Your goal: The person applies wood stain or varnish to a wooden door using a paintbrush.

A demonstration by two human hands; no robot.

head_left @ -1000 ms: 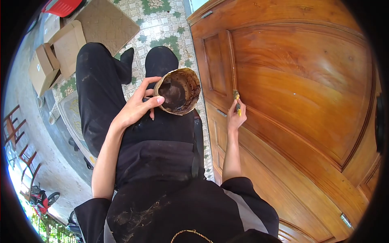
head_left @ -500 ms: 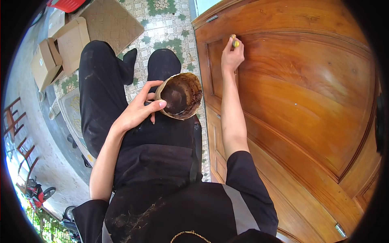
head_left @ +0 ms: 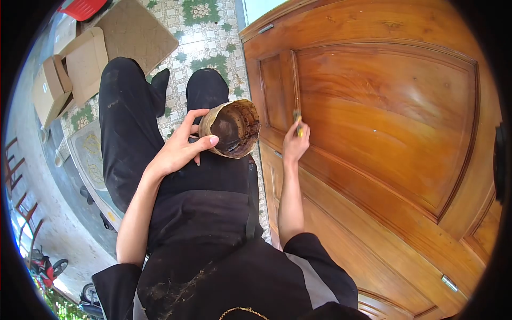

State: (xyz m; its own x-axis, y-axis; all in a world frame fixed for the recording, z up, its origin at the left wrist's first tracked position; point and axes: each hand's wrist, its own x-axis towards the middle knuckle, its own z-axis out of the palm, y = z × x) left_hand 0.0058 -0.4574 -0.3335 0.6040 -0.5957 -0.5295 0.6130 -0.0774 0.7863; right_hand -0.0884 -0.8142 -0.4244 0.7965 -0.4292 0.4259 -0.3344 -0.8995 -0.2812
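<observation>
My left hand grips the rim of a round tub over my lap, thumb at the near edge and fingers round the outside. Dark brown residue coats the tub's inner wall, and it is tilted so its inside faces me. In my right hand is a small paintbrush with a yellowish handle, the fingers closed round it. Its tip is at the moulding between the narrow and the wide panel of a varnished wooden door. The bristles are too small to make out clearly.
Open cardboard boxes and a flat cardboard sheet lie at the upper left, near a red basket. Metal hinges stick out along the door's edge. Motorbikes stand at the lower left.
My right hand has moved down along the door's moulding toward me with the brush. The left hand still holds the tub, and the whole view has shifted slightly.
</observation>
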